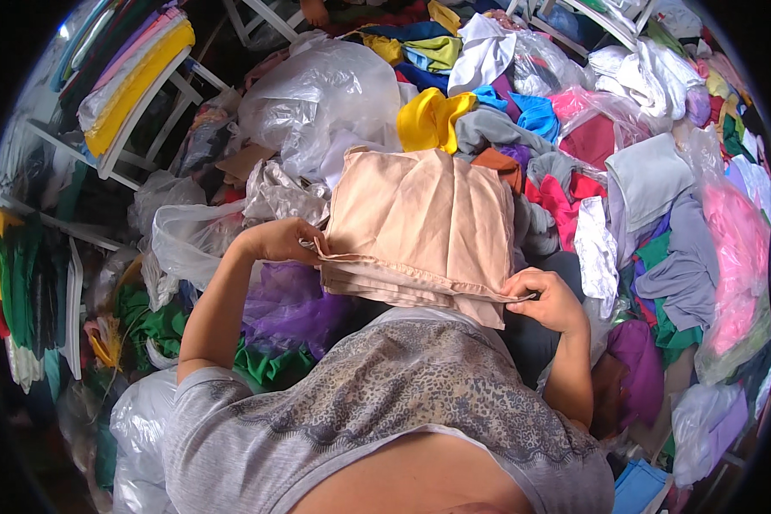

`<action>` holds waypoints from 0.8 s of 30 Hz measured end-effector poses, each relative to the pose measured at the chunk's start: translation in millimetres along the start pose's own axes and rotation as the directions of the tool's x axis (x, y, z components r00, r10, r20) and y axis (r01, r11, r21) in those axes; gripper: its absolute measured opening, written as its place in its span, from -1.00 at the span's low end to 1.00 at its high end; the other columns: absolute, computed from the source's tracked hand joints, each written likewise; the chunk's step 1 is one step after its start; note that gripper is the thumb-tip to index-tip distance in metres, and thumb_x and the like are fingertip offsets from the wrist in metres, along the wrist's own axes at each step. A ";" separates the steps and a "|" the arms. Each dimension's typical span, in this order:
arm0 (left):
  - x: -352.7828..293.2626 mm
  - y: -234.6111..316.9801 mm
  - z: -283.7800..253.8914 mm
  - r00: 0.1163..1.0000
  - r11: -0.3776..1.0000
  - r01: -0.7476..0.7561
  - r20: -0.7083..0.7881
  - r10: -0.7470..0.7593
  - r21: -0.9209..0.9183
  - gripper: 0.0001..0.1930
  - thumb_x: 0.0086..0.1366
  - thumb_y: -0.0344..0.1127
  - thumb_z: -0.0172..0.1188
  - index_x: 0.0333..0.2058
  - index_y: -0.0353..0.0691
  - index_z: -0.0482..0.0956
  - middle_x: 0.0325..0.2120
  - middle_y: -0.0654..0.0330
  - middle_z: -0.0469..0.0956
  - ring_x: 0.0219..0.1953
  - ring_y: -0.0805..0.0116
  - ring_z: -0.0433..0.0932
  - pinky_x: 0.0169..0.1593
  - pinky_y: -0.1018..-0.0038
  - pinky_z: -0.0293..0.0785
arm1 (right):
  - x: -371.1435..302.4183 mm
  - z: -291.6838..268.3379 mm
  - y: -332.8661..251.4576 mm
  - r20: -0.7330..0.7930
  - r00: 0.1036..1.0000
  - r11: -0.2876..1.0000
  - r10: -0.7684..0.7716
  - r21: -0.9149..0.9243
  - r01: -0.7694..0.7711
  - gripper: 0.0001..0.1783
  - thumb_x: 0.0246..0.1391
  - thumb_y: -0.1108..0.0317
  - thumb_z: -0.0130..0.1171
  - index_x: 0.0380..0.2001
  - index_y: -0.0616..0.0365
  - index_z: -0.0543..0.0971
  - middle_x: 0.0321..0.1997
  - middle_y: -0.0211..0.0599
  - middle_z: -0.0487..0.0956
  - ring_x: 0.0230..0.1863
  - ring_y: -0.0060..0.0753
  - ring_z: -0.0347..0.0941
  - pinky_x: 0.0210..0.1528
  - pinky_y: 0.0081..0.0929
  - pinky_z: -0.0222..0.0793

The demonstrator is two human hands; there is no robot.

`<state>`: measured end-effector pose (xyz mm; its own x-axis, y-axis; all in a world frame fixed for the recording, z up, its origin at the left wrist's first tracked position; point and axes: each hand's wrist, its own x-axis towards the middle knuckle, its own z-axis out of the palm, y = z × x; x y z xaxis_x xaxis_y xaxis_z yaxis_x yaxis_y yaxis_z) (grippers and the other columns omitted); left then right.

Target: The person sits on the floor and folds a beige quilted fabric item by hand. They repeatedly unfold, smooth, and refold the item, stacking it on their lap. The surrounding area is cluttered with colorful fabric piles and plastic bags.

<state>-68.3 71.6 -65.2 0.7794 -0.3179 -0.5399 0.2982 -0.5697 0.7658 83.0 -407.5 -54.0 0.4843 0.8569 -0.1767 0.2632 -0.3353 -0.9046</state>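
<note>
A stack of beige cloth pieces [420, 218] lies across my lap, creased, with a stitched hem along its near edge. My left hand [287, 241] pinches the near left corner of the top piece. At the near right corner, my right hand [546, 297] grips the same hem between thumb and fingers. The hem is drawn straight between both hands. Several more beige layers show under it at the near side. What lies beneath the stack is hidden.
Heaped fabrics surround me, among them a yellow cloth [434, 118] and a grey folded cloth [651, 180]. A clear plastic bag [317, 98] bulges beyond the stack. White racks with folded cloths [141, 86] stand at left. Purple mesh [291, 308] lies below my left forearm.
</note>
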 end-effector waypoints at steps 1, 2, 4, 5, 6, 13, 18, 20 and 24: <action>-2.4 10.3 -5.1 0.999 0.998 0.034 0.007 -0.034 0.050 -0.71 0.15 -0.41 0.40 -0.12 -0.29 0.69 -0.21 0.19 0.69 -0.08 0.42 0.60 0.08 0.43 0.46 | -1.1 -1.6 -3.3 -0.005 1.000 0.999 -0.019 -0.041 0.019 -0.83 -0.16 0.55 0.44 -0.45 0.22 0.63 -0.20 -0.23 0.69 -0.08 -0.29 0.60 -0.02 -0.37 0.45; -5.9 22.7 -10.3 0.998 0.993 0.067 0.011 -0.068 0.101 -0.68 0.12 -0.43 0.41 -0.11 -0.29 0.68 -0.18 0.17 0.69 -0.05 0.40 0.60 0.11 0.43 0.45 | -2.1 -3.4 -6.3 0.002 1.000 0.998 -0.016 -0.058 0.016 -0.83 -0.17 0.54 0.43 -0.45 0.22 0.63 -0.20 -0.23 0.69 -0.09 -0.28 0.60 -0.03 -0.37 0.45; -16.8 50.1 -16.0 0.987 0.975 -0.129 -0.067 0.143 0.183 -0.65 0.12 -0.38 0.39 -0.09 -0.28 0.67 -0.15 0.12 0.68 -0.03 0.27 0.62 0.12 0.37 0.45 | -2.3 -6.8 -9.9 0.009 0.998 0.993 -0.060 -0.100 0.060 -0.83 -0.19 0.54 0.43 -0.45 0.22 0.63 -0.20 -0.24 0.69 -0.09 -0.27 0.59 -0.05 -0.36 0.45; -24.7 63.4 -15.7 0.958 0.943 -0.219 -0.127 0.256 0.250 -0.62 0.12 -0.34 0.39 -0.06 -0.28 0.66 -0.12 0.10 0.66 -0.03 0.24 0.62 0.11 0.37 0.46 | -1.0 -6.6 -10.1 0.030 0.999 0.993 -0.018 -0.112 0.021 -0.82 -0.19 0.52 0.43 -0.43 0.22 0.64 -0.19 -0.24 0.69 -0.07 -0.25 0.59 -0.02 -0.36 0.45; -32.0 78.6 -12.8 0.913 0.899 -0.300 -0.179 0.367 0.319 -0.59 0.12 -0.31 0.39 -0.04 -0.28 0.66 -0.10 0.09 0.65 -0.02 0.22 0.62 0.10 0.37 0.46 | 0.6 -5.7 -9.5 0.047 0.999 0.992 0.003 -0.123 0.003 -0.81 -0.19 0.51 0.42 -0.41 0.22 0.64 -0.17 -0.24 0.69 -0.06 -0.24 0.59 0.00 -0.35 0.45; -59.1 222.5 63.9 0.048 -0.096 -0.929 -0.376 0.925 -0.356 -0.89 0.37 -0.35 0.23 -0.16 -0.06 0.65 -0.20 0.26 0.66 -0.15 0.36 0.62 -0.08 0.16 0.48 | 13.1 11.5 -2.2 0.176 0.979 0.970 0.103 -0.237 -0.059 -0.57 -0.14 0.30 0.44 -0.14 0.17 0.65 -0.08 -0.18 0.65 0.01 -0.12 0.56 0.10 -0.29 0.43; -69.6 253.4 81.7 0.257 -0.078 -0.823 -0.491 0.832 -0.563 -0.91 0.24 -0.35 0.39 -0.27 -0.05 0.70 -0.17 0.28 0.64 -0.10 0.43 0.53 0.09 0.31 0.31 | 15.3 10.3 -6.7 0.145 0.977 0.958 0.154 -0.265 -0.112 -0.47 -0.17 0.26 0.47 -0.06 0.18 0.63 -0.09 -0.14 0.64 0.00 -0.10 0.57 0.08 -0.29 0.45; -65.7 250.0 81.9 0.111 -0.166 -0.840 -0.463 0.879 -0.517 -0.93 0.27 -0.34 0.36 -0.27 -0.04 0.69 -0.15 0.27 0.64 -0.07 0.42 0.53 0.10 0.28 0.31 | 15.1 9.2 -9.1 0.130 0.982 0.962 0.140 -0.254 -0.103 -0.47 -0.17 0.25 0.47 -0.07 0.19 0.63 -0.09 -0.12 0.64 -0.02 -0.10 0.57 0.07 -0.30 0.45; -69.2 247.5 84.6 0.148 -0.148 -0.867 -0.530 0.835 -0.476 -0.95 0.32 -0.33 0.30 -0.25 -0.02 0.67 -0.08 0.29 0.62 -0.02 0.42 0.50 0.16 0.20 0.29 | 16.6 8.7 -16.4 0.095 0.979 0.948 0.178 -0.285 -0.144 -0.49 -0.17 0.26 0.47 -0.09 0.21 0.63 -0.11 -0.11 0.65 -0.06 -0.10 0.59 0.04 -0.31 0.47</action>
<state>-95.0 -111.6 132.1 0.6567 -0.1212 0.7444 -0.4575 0.7207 0.5209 79.5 -384.3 -45.5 0.4415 0.8171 -0.3707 0.4172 -0.5527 -0.7214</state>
